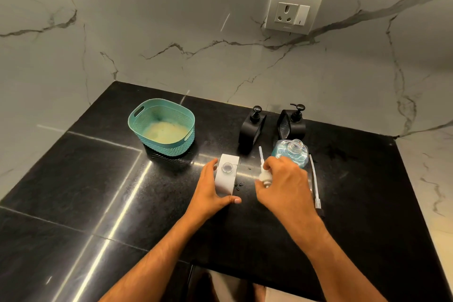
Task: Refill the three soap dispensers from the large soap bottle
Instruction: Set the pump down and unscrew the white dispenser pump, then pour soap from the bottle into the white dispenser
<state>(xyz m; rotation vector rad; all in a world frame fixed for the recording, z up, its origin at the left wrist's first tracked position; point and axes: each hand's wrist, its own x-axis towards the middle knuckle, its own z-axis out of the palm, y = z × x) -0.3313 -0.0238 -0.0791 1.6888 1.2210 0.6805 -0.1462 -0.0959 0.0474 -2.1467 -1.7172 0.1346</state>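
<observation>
Two bare hands over a black counter (73, 179). Left hand (210, 191) cups one white dispenser (226, 174), fingers and thumb around its sides; its round neck is uncapped. Right hand (284, 184) grips one white pump head (264, 175), whose thin tube points away from the camera. One large soap bottle (293, 153), clear with blue liquid and open-necked, stands just behind the right hand, partly hidden by it. Two black dispensers (252, 127) (293, 122), pumps fitted, stand side by side behind it. One teal basket (163, 127) sits well left; its pale contents are indistinct. One long pump (315, 184) lies beside the right hand, partly hidden.
</observation>
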